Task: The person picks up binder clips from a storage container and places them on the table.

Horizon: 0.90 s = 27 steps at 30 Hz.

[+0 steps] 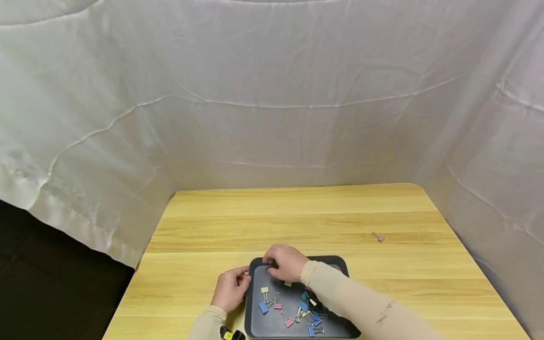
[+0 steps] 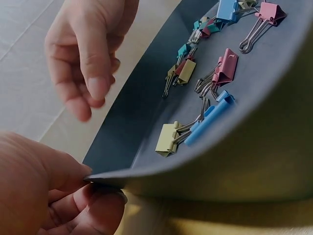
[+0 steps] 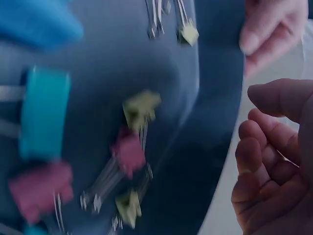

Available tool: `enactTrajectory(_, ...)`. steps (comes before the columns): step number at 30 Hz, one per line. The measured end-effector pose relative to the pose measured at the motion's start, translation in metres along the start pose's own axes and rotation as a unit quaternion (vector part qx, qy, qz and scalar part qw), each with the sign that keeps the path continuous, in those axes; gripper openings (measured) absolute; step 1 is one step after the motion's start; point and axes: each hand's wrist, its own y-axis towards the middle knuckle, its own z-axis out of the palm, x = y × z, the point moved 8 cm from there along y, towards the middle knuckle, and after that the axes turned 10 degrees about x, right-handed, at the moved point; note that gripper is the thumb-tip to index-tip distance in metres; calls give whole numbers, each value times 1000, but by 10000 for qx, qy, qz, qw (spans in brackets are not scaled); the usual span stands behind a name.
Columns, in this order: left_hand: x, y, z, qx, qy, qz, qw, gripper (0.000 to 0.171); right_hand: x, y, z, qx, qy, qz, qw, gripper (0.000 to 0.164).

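Note:
My left hand (image 1: 231, 289) pinches the left rim of a dark grey tray (image 1: 267, 327) between thumb and fingers. In the left wrist view, the thumb lies on top of the rim and the fingers underneath. My right hand (image 1: 288, 263) hovers at the tray's far left corner, its fingers loosely bent with nothing between them. Binder clips lie scattered in the tray: a yellow clip (image 2: 167, 138), a blue clip (image 2: 210, 119), a pink clip (image 2: 226, 67) and several more, some teal. My right forearm hides part of the tray's right side.
A lone pink binder clip (image 1: 380, 238) lies on the wooden table (image 1: 212, 226), right of the tray and farther back. Pale curtains (image 1: 297, 132) surround the table at the back and sides. A black and yellow wrist strap (image 1: 231, 334) shows at my left sleeve.

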Motion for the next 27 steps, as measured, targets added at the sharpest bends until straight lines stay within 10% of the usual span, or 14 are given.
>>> enactTrajectory(10, 0, 2, 2, 27, -25, -15, 10000, 24, 21, 5, 40, 1004, -578, -472, 9921, 26)
enactTrajectory(27, 0, 0, 1, 95, -60, -32, 9999, 24, 22, 8, 55, 1336, -486, -542, 9884, 21)
